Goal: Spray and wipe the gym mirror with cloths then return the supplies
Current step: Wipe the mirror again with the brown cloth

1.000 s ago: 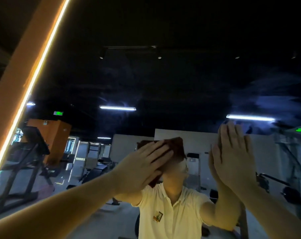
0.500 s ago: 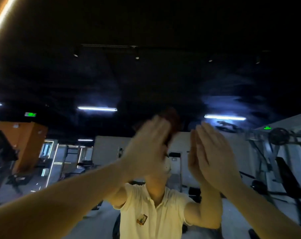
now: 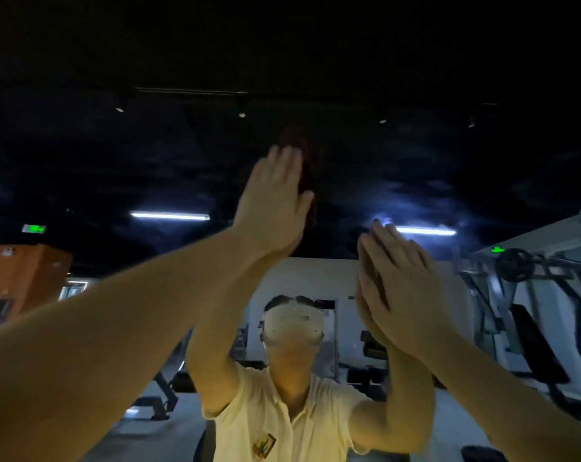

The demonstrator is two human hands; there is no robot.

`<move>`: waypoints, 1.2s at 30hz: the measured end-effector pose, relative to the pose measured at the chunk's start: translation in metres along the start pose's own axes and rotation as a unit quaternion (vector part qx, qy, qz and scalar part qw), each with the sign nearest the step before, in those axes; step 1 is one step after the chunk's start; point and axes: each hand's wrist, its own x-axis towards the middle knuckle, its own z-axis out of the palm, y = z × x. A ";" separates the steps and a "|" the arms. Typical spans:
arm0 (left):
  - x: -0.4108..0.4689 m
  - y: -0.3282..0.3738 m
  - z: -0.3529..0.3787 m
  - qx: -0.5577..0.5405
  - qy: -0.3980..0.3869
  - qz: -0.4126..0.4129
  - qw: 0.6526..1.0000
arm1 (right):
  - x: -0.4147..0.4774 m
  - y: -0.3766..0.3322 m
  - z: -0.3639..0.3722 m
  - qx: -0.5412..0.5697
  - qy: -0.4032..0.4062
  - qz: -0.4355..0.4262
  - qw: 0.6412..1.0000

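The left hand [image 3: 272, 211] is raised high at the end of an outstretched arm. Its fingers [image 3: 282, 161] are straight and held together, and its palm presses a dark reddish cloth [image 3: 308, 171] flat against the mirror [image 3: 182, 155]. The hand is blurred. The cloth sits between the palm and the glass and shows only as a dim strip past the fingertips and along the thumb side, so most of it is hidden.

The right hand [image 3: 407, 285] is lower and to the right, apart from the left hand and clear of the cloth. It is spread flat with straight fingers, palm against the mirror, so it meets its own reflection. Whether anything lies under this palm cannot be told.

Between the two forearms the glass reflects the person, who wears a pale yellow collared shirt [image 3: 282, 425] with a small badge on the chest and a white headset [image 3: 294, 325]. The reflected arms reach up to the same two spots on the glass.

Most of the mirror's upper part shows a dark ceiling with a few small spotlights. Two white tube lights glow in it, one left of the left hand [image 3: 170, 215] and one just above the right hand's fingertips [image 3: 425, 231]. A green exit sign [image 3: 33, 229] hangs at the far left above an orange block [image 3: 22, 271]. At the right stands a grey weight machine [image 3: 529, 295] with a round pulley.
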 end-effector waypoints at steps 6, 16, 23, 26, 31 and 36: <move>-0.093 0.054 0.029 0.059 -0.082 0.287 0.952 | -0.015 0.051 -0.016 0.019 0.058 0.026 0.998; 0.045 0.049 0.004 0.027 -0.044 0.041 0.998 | -0.012 0.065 0.007 -0.091 -0.018 0.073 0.993; -0.049 0.059 0.016 0.050 -0.094 0.268 0.957 | -0.017 0.063 0.007 -0.060 -0.014 0.085 0.994; -0.048 -0.014 -0.004 0.027 -0.067 0.141 0.987 | -0.019 0.051 0.006 -0.072 0.000 0.115 0.991; -0.081 -0.127 -0.027 0.044 0.022 -0.188 0.981 | -0.017 0.025 0.015 -0.048 0.027 0.183 0.981; -0.077 -0.033 -0.010 -0.006 0.062 -0.220 0.973 | -0.016 0.021 0.024 -0.041 0.038 0.204 0.977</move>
